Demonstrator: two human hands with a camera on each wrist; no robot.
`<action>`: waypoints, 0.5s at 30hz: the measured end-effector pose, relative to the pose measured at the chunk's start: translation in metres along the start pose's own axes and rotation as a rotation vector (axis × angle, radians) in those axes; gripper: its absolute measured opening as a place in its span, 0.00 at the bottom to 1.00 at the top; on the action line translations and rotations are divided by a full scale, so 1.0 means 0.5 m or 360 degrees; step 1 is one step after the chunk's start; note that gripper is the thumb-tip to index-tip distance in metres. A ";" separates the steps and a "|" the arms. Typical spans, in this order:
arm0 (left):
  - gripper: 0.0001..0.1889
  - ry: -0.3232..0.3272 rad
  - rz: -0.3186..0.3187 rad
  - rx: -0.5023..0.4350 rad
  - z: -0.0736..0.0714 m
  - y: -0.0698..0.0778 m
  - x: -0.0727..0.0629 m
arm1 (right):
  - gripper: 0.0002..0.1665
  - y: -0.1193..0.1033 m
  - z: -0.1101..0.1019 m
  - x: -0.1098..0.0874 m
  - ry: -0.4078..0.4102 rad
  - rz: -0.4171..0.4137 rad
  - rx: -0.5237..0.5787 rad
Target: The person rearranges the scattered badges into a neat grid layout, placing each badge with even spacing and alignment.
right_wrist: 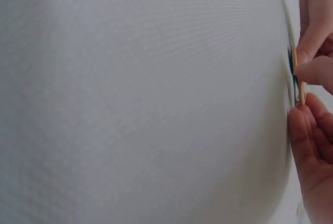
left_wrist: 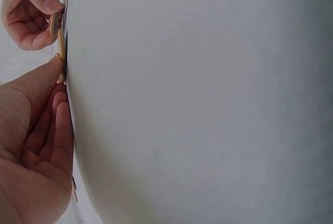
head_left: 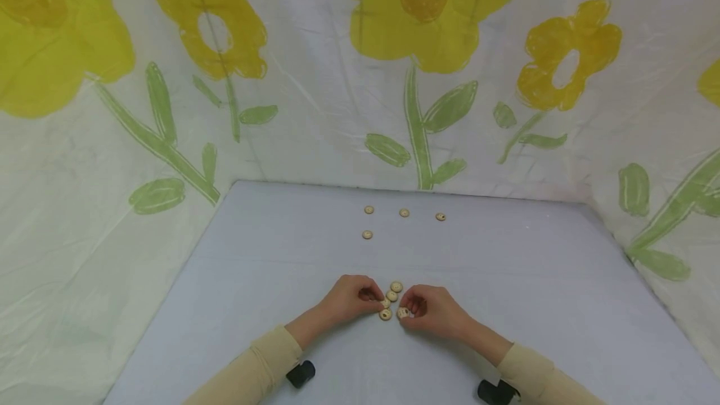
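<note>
Small round wooden discs with dark markings lie between the two hands in the head view. My left hand (head_left: 352, 297) pinches one wooden disc (head_left: 385, 303) by its edge, low over the table. Just beyond it are two more discs, a nearer one (head_left: 392, 296) and a farther one (head_left: 396, 287), and a marked disc (head_left: 385, 314) lies on its near side. My right hand (head_left: 433, 310) holds another disc (head_left: 403, 313) between thumb and fingers, right beside the group. In the left wrist view this right-hand disc (left_wrist: 54, 23) is tilted up on edge.
Farther back on the pale table (head_left: 270, 230), three discs form a row: left (head_left: 369, 209), middle (head_left: 404, 212) and right (head_left: 441, 217). A single disc (head_left: 367, 235) lies in front of the left one. Behind the table hangs a white curtain (head_left: 315, 130) with painted yellow flowers.
</note>
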State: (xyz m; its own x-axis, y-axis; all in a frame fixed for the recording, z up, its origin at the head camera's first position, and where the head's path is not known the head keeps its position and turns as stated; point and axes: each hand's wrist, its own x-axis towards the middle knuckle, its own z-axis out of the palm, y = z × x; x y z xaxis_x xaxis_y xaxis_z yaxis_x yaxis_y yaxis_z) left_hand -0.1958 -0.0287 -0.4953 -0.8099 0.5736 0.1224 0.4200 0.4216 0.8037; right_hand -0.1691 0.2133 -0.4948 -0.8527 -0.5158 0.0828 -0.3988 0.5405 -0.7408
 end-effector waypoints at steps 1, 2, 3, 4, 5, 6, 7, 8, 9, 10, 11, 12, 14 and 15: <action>0.05 -0.0001 -0.0011 0.0008 0.000 0.001 0.000 | 0.10 0.002 0.001 0.000 0.0010 0.0006 0.0012; 0.05 -0.0001 -0.0014 0.0013 0.000 0.001 0.000 | 0.10 0.003 0.001 0.000 0.0023 0.0005 0.0025; 0.05 -0.0001 -0.0013 0.0016 0.000 0.001 -0.001 | 0.10 0.006 0.002 0.000 0.0035 0.0012 0.0037; 0.05 0.0000 -0.0006 0.0017 0.000 0.001 -0.001 | 0.10 0.008 0.002 0.001 0.0047 0.0015 0.0047; 0.05 0.0000 -0.0004 0.0015 -0.001 0.001 -0.001 | 0.10 0.011 0.003 0.001 0.0060 0.0021 0.0061; 0.05 0.0001 0.0003 0.0018 -0.001 0.002 -0.001 | 0.10 0.013 0.003 0.002 0.0073 0.0029 0.0078; 0.05 0.0002 0.0008 0.0019 -0.001 0.002 -0.002 | 0.10 0.015 0.004 0.004 0.0084 0.0037 0.0093; 0.05 0.0002 0.0012 0.0016 -0.001 0.003 -0.002 | 0.10 0.017 0.004 0.005 0.0095 0.0045 0.0105; 0.05 0.0003 0.0016 0.0015 -0.002 0.004 -0.002 | 0.10 0.019 0.004 0.007 0.0103 0.0063 0.0120; 0.05 0.0003 0.0020 0.0014 -0.002 0.004 -0.002 | 0.11 0.021 0.004 0.009 0.0112 0.0075 0.0136; 0.05 0.0002 0.0017 0.0014 -0.002 0.004 -0.002 | 0.11 0.021 0.003 0.011 0.0121 0.0090 0.0156; 0.05 0.0001 0.0018 0.0016 -0.001 0.004 -0.002 | 0.12 0.021 0.003 0.013 0.0130 0.0106 0.0173; 0.05 -0.0001 0.0013 0.0013 0.000 0.002 -0.001 | 0.13 0.022 0.002 0.016 0.0145 0.0138 0.0206; 0.05 -0.0002 0.0016 0.0009 0.000 0.001 0.000 | 0.13 0.022 0.001 0.018 0.0152 0.0156 0.0220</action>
State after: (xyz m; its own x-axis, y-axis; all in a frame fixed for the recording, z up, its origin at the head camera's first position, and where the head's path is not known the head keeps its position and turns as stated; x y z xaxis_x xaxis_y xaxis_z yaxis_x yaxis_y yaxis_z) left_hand -0.1953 -0.0286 -0.4949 -0.8051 0.5786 0.1301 0.4307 0.4197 0.7990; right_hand -0.1808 0.2144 -0.5025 -0.9159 -0.3963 0.0639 -0.2680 0.4853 -0.8323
